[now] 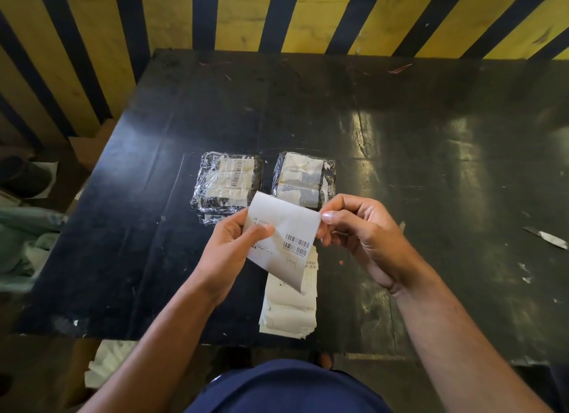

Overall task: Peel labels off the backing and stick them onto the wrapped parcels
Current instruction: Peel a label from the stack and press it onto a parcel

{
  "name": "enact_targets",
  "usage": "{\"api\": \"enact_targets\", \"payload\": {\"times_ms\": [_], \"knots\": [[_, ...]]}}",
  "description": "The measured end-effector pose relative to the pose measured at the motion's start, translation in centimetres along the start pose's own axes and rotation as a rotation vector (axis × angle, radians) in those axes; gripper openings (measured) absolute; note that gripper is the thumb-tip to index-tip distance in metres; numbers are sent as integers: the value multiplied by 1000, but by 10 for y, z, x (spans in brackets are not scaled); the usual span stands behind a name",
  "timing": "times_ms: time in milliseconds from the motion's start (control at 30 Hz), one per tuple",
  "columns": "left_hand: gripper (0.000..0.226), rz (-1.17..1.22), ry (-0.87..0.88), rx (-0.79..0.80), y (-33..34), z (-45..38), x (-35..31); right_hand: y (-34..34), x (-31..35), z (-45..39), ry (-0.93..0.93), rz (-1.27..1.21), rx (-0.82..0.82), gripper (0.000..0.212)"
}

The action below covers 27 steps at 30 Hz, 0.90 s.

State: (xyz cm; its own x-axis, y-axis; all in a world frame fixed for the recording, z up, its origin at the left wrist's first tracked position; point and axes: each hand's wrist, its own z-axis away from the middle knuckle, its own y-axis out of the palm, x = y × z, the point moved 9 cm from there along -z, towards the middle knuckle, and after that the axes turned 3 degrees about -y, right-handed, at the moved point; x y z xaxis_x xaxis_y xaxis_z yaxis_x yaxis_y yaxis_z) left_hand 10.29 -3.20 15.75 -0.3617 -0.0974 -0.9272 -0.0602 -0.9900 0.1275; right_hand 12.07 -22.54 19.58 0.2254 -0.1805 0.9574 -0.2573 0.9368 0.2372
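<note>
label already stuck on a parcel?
No: both hands hold the label in the air, short of the parcels.

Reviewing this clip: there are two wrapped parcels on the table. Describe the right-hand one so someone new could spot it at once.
On the black table, two plastic-wrapped parcels lie side by side just beyond the person's hands. The right parcel lies right behind the right hand. Unlike the left parcel, whose label shows barcodes, its top shows only plain, creased white paper strips.
</note>
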Motion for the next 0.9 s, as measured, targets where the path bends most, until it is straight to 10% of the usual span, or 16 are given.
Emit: {"api": "enact_targets", "payload": {"times_ms": [667,800,900], "knots": [[43,-93,-52,15,4,-7,10,6,-8,-1,16,-58,2,15],[42,-411,114,-248,-2,1,-2,6,-17,-1,24,-81,-82,14],[32,-356,255,-160,18,8,-14,7,-23,-2,10,-71,-102,14]]}}
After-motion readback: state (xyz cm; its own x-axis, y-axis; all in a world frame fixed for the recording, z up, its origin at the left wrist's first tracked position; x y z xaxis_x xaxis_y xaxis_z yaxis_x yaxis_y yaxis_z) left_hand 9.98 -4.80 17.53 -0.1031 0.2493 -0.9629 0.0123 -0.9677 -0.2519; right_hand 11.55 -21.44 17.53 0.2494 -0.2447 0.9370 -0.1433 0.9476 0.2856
